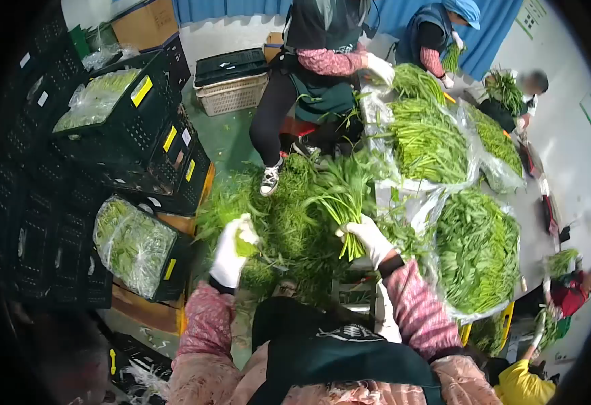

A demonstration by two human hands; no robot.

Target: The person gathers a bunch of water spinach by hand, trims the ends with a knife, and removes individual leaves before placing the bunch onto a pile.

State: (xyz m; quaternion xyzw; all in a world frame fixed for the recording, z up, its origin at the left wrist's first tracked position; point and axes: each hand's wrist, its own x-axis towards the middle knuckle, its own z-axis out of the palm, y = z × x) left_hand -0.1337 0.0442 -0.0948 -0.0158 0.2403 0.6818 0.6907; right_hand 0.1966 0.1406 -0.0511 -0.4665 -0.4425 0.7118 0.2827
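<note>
My right hand (369,241), in a white glove, is closed round the lower stems of a bunch of leafy greens (346,202). The leaves fan out upward and the cut stem ends stick out below the fingers. To the left, my left hand (231,253), also gloved in white, is closed at a clump of loose greens (245,244). Its fingertips are partly hidden by the leaves. Between and beyond both hands lies a large pile of loose greens (292,223).
Leafy bundles in plastic (477,250) and more stems (427,142) lie on the right. Dark crates (123,128) are stacked at left, near a bagged crate (137,246). A co-worker (326,61) sits ahead; others work at right. A lidded basket (231,91) stands behind.
</note>
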